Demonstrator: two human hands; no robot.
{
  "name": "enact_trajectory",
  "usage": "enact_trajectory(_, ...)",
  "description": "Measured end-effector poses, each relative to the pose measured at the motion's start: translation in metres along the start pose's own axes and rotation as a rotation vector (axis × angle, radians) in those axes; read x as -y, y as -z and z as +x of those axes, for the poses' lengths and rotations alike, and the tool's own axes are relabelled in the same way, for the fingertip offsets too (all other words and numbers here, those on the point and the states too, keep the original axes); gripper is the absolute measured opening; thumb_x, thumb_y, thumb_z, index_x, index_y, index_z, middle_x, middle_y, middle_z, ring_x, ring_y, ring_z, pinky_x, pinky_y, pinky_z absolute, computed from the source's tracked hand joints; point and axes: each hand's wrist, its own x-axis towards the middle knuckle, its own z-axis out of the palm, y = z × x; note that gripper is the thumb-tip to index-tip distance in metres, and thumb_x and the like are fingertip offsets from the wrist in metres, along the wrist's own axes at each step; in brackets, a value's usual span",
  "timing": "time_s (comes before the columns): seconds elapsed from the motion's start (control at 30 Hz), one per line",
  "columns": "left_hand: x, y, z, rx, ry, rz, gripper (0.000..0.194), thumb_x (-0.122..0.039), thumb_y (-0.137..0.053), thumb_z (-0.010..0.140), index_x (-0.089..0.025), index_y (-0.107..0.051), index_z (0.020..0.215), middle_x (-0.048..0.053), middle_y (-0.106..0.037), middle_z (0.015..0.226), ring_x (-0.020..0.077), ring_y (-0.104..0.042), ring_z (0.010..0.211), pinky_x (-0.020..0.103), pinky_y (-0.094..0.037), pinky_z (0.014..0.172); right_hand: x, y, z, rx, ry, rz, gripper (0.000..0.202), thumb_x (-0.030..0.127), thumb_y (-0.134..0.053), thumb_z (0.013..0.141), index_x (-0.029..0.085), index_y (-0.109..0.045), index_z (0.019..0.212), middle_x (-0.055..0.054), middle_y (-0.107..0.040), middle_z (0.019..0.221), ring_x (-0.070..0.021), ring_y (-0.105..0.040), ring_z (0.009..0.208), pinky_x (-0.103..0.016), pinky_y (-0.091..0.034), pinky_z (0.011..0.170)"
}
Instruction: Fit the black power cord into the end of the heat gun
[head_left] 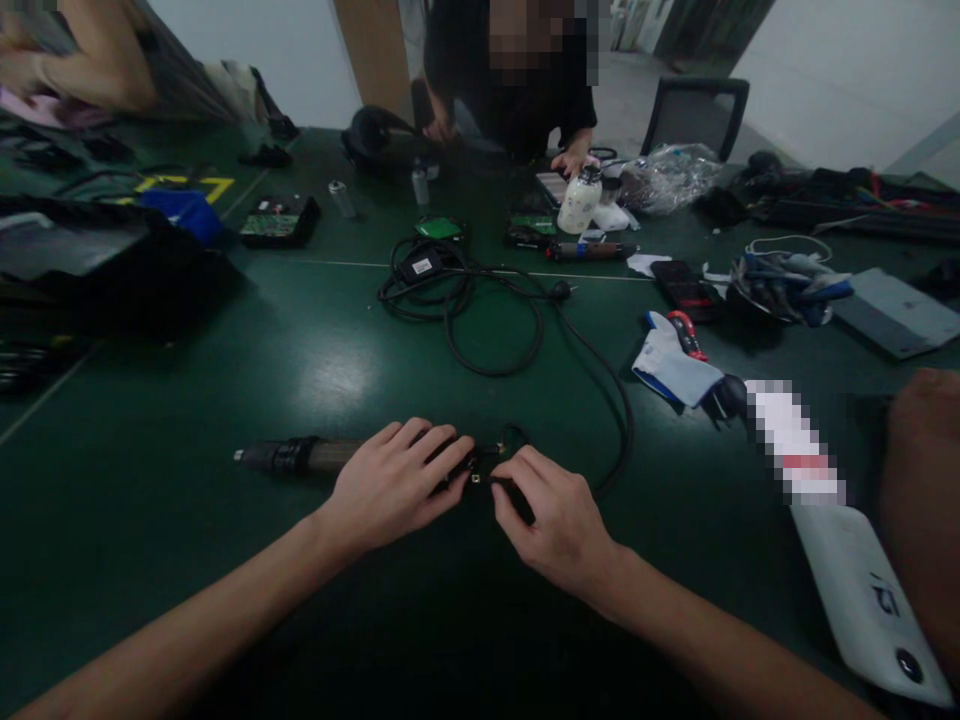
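Observation:
A long dark electric screwdriver (pixel 334 455) lies on the green table, its metal tip pointing left. My left hand (pixel 409 470) is wrapped over its right-hand part, fingers curled round it. Beside that end, my right hand (pixel 547 505) is closed in a pinch on a small dark part, too hidden by the fingers to name. Between the hands sits a tiny metal piece (pixel 475 479). A thin black piece and a bit of dark cord (pixel 514 437) show just above the right fingertips. A black cable (pixel 626 420) curves down to the right of my right hand.
Coiled cable with a labelled box (pixel 421 266) lies beyond my hands. A glove (pixel 675 365), red-handled tool (pixel 686 335) and bowl of gloves (pixel 784 290) are at the right. Circuit boards (pixel 277 220), a bottle (pixel 580 200) and another person (pixel 510 90) are across the table. Black trays (pixel 90 260) stand left.

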Motion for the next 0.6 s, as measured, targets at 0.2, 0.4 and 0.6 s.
enact_trajectory(0.2, 0.0, 0.002, 0.002, 0.006, -0.004, 0.005, 0.033, -0.038, -0.058, 0.1, -0.023, -0.061, 0.13, 0.006, -0.066, 0.122, 0.0245, -0.062, 0.102, 0.039, -0.05, 0.083, -0.003, -0.003, 0.002, -0.021, -0.029, 0.003, 0.015, 0.025, -0.05, 0.104, 0.02, -0.064, 0.108, -0.007, -0.065, 0.102, -0.0187, -0.065, 0.089, -0.031, -0.052, 0.078)
enact_trajectory(0.4, -0.01, 0.006, 0.005, 0.039, 0.025, 0.064, 0.031, -0.038, -0.055, 0.103, -0.02, -0.062, 0.127, 0.008, -0.066, 0.122, 0.0271, -0.062, 0.105, 0.044, -0.049, 0.087, -0.004, -0.007, 0.001, 0.007, -0.016, -0.042, 0.015, 0.027, -0.053, 0.104, 0.021, -0.065, 0.109, -0.006, -0.067, 0.102, -0.0193, -0.065, 0.091, -0.032, -0.052, 0.081)
enact_trajectory(0.6, -0.009, -0.001, 0.003, 0.009, -0.004, 0.016, 0.031, -0.037, -0.054, 0.103, -0.019, -0.061, 0.127, 0.007, -0.065, 0.126, 0.0273, -0.06, 0.114, 0.044, -0.048, 0.093, -0.005, -0.007, 0.002, -0.01, -0.022, -0.054, 0.015, 0.029, -0.052, 0.105, 0.021, -0.065, 0.107, -0.005, -0.068, 0.101, -0.0189, -0.065, 0.091, -0.032, -0.051, 0.082)
